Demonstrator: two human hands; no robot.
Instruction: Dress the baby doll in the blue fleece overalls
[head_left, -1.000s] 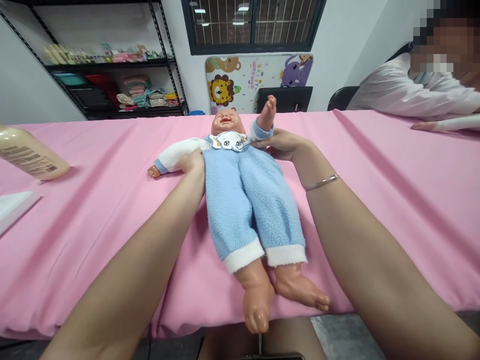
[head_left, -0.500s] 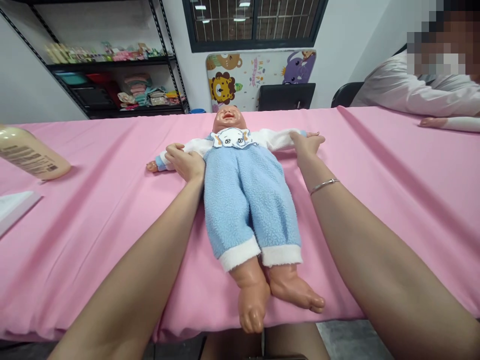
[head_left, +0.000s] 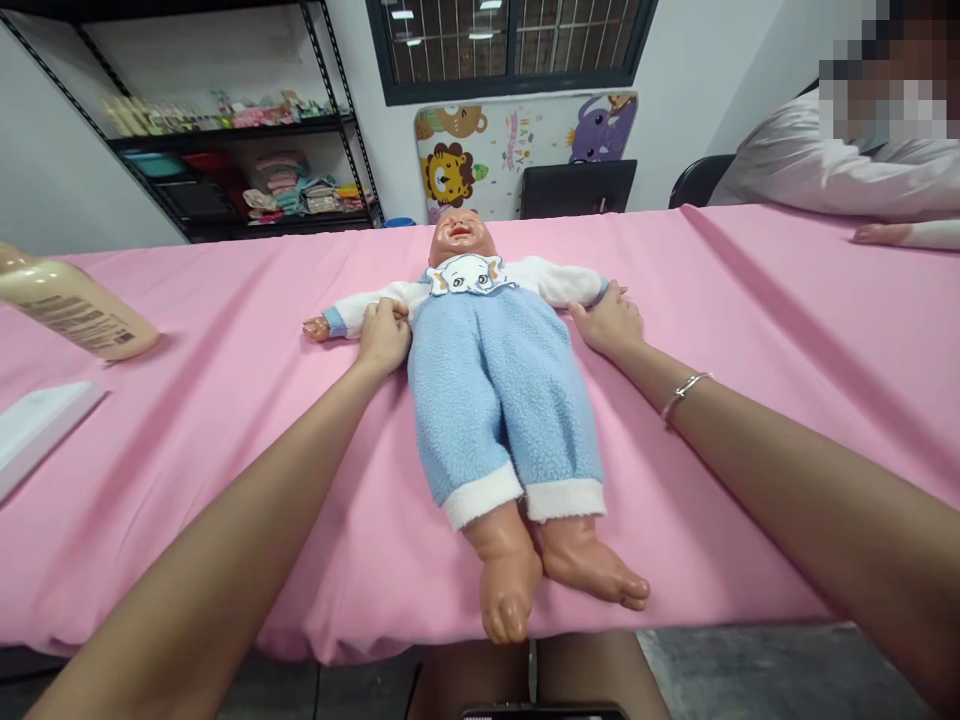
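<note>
A baby doll in a blue fleece romper with white sleeves lies on its back on the pink sheet, head away from me, bare feet at the near edge. My left hand is curled around the doll's white sleeve near its wrist, on my left. My right hand rests on the doll's other arm and covers its hand, fingers closed over it. A thin bracelet circles my right wrist.
A beige lotion bottle lies at the far left, with a white flat object in front of it. Another person in a white sleeve leans on the table at the far right. Shelves stand behind.
The doll's arm on my right, raised a second ago, now lies flat on the sheet under my right hand. My left hand has closed around the other sleeve.
</note>
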